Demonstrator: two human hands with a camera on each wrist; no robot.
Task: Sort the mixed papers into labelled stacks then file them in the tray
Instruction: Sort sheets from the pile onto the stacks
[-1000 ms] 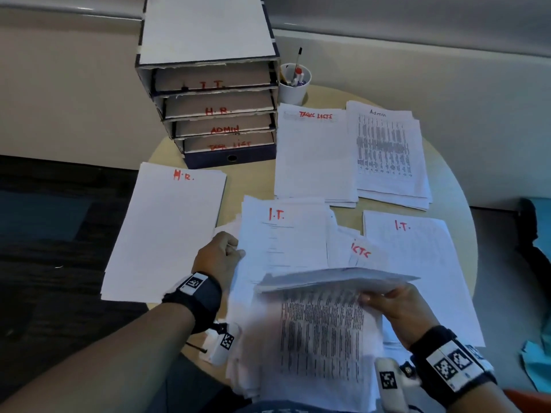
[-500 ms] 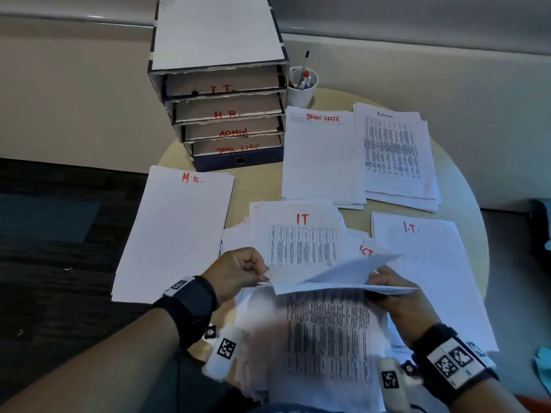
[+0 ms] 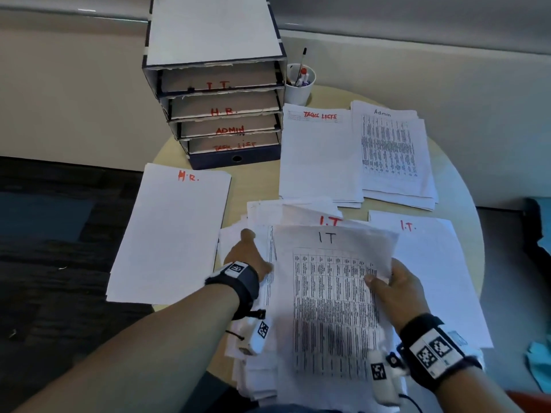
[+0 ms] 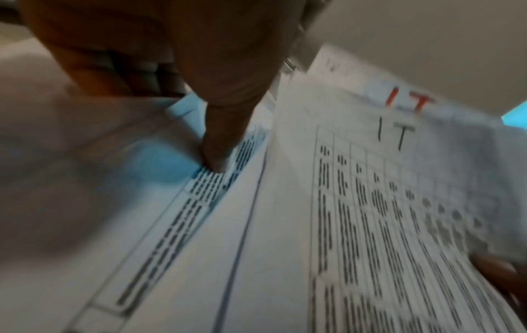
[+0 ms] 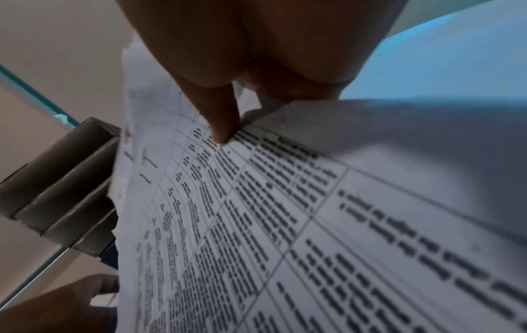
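A printed table sheet headed "IT" in black (image 3: pixel 328 293) lies face up on the mixed pile (image 3: pixel 259 368) at the table's front. My right hand (image 3: pixel 378 278) pinches its right edge, with the thumb (image 5: pixel 219 117) on top and the fingers hidden beneath. My left hand (image 3: pixel 253 251) holds the pile's left edge, its thumb (image 4: pixel 219 146) pressing on a printed sheet below. The labelled stacks lie around the pile: H.R. (image 3: pixel 173 234) at left, I.T. (image 3: pixel 432 263) at right, Tasks Lists (image 3: pixel 319 156) and Admin (image 3: pixel 390 150) behind. The filing tray (image 3: pixel 235 158) stands at the back, with slots marked I.T., H.R., ADMIN and TASK LIST.
A white cup of pens (image 3: pixel 299 87) stands right of the tray. The round table's edge (image 3: pixel 465 204) curves close behind the Admin and I.T. stacks. The H.R. stack overhangs the table's left edge above the dark floor.
The sheet that both hands held lifted and folded over has come down flat, face up, showing "IT". My left hand has let it go and moved to the pile's left edge.
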